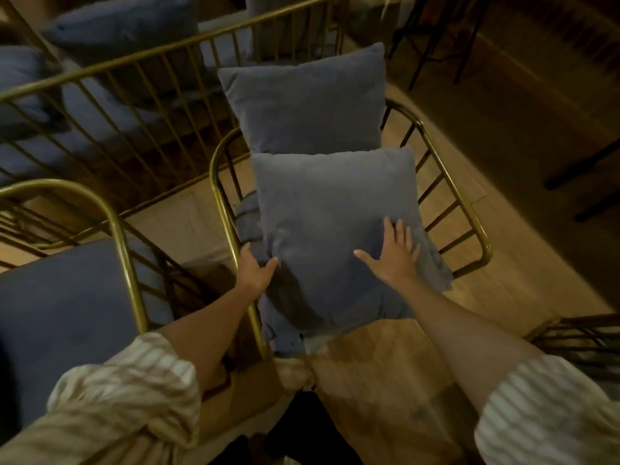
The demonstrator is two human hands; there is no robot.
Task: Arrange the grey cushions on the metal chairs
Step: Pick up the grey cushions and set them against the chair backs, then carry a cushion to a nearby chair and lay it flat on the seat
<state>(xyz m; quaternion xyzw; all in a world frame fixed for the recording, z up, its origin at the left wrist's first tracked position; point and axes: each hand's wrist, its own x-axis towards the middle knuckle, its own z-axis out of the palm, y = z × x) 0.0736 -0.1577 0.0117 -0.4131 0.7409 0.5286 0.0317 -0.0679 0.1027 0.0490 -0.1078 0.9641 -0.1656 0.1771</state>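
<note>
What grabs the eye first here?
At centre, a grey front cushion sits on the seat of a gold metal chair, with a matching rear cushion propped up behind it. The right hand rests flat on the front cushion, and the left hand is at its left edge.

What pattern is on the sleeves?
Stripes, cream and tan, on both sleeves; the head view shows them.

**Wooden floor and the furniture standing on it**

Light plank floor carrying metal-framed chairs: a middle chair, a left chair just beside it, and a third chair partly in view at lower right. A long railed bench stands behind them. Dark furniture legs show at upper right.
</note>
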